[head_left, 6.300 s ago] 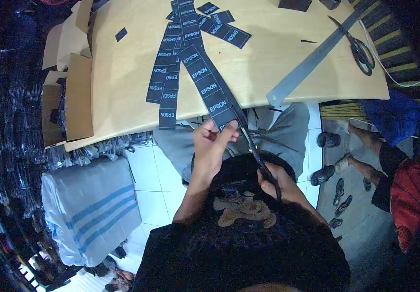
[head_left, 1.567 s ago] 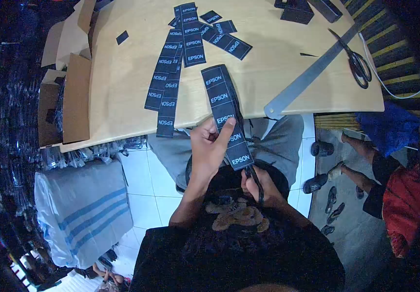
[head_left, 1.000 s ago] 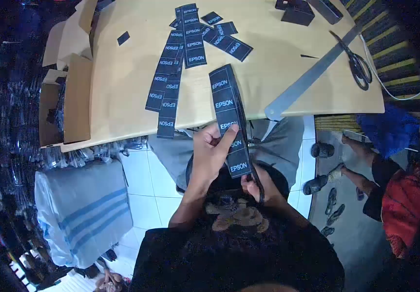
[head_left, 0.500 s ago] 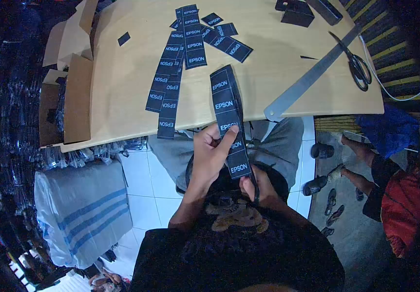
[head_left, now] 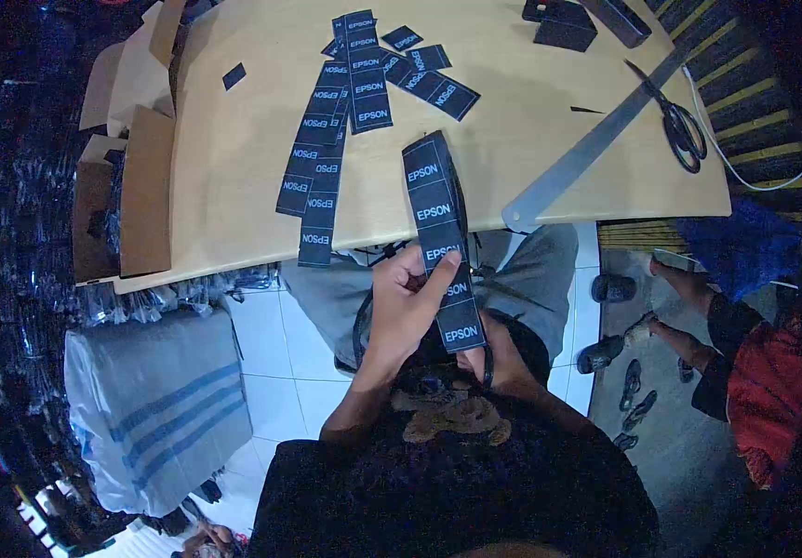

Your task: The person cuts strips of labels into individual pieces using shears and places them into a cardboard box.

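My left hand [head_left: 405,302] pinches a black strip of EPSON labels [head_left: 440,232] that runs from the edge of the wooden table [head_left: 233,158] down toward my lap. Below the strip's lower end, my right hand [head_left: 497,358] grips the handles of black scissors [head_left: 487,353]; the blades lie hidden behind the strip. More cut EPSON label strips [head_left: 319,158] lie on the table, with short pieces [head_left: 438,84] further back.
A long metal ruler [head_left: 596,139] and a second pair of scissors [head_left: 678,116] lie on the table's right side. Cardboard boxes [head_left: 136,177] stand at the left edge. A wrapped grey bundle [head_left: 159,400] sits on the tiled floor. Another person's feet [head_left: 675,298] are at the right.
The label strip has been cut off the long band on the table and pulled toward me. My right hand with the scissors has dropped below the strip's lower end.
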`<state>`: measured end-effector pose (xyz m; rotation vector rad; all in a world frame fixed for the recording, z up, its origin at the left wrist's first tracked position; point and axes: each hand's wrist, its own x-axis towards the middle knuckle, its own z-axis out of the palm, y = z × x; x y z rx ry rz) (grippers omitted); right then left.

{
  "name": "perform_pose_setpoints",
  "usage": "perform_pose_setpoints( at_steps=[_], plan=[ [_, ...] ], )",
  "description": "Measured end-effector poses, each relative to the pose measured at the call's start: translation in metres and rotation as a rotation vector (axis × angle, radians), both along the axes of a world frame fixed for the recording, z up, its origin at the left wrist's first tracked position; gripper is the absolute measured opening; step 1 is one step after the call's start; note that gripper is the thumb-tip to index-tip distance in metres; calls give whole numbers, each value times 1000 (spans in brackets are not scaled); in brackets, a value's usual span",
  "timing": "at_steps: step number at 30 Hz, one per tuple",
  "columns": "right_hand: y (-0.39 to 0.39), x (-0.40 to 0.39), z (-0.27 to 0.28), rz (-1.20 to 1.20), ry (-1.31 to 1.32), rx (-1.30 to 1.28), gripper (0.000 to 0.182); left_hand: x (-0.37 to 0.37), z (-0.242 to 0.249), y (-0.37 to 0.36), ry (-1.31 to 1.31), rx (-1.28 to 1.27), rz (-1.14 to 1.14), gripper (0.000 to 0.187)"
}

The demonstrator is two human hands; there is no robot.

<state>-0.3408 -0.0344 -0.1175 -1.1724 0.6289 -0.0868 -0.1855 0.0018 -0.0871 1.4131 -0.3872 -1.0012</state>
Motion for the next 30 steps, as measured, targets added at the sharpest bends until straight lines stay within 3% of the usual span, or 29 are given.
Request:
perform_pose_setpoints(
  at_steps=[6, 8, 10, 13, 15, 19, 21, 25, 27, 30],
  plan=[
    [0, -2, -3, -52, 69, 55, 27, 8, 8, -2, -92, 14, -30, 12],
    [-3, -10, -10, -21, -84, 179, 23, 10, 11, -7, -71, -2, 1, 14],
    [-2, -9, -10, -29, 56, 118, 21, 13, 15, -12, -30, -33, 64, 20],
    [-1, -18, -20, -4, -87, 193, 25, 15, 22, -19, -1, -29, 84, 18],
    [0, -20, -19, 9, -146, 16, 46, 14, 18, -27, -74, -84, 158, 14],
    [-2, -19, -15, 25, -160, -20, 53, 17, 12, -23, -152, -25, 90, 9],
    [-6, -19, -15, 59, -117, -41, 37, 12, 18, -24, -130, -42, 84, 9],
    [-3, -15, -21, -2, -176, 11, 42, 15, 17, -18, -128, 0, 13, 15],
    [-6, -14, -16, 49, -197, -35, 37, 13, 23, -21, -122, -103, 45, 14],
    [-2, -15, -29, 27, -156, 78, 29, 15, 22, -20, -167, -40, 30, 12]
  ],
)
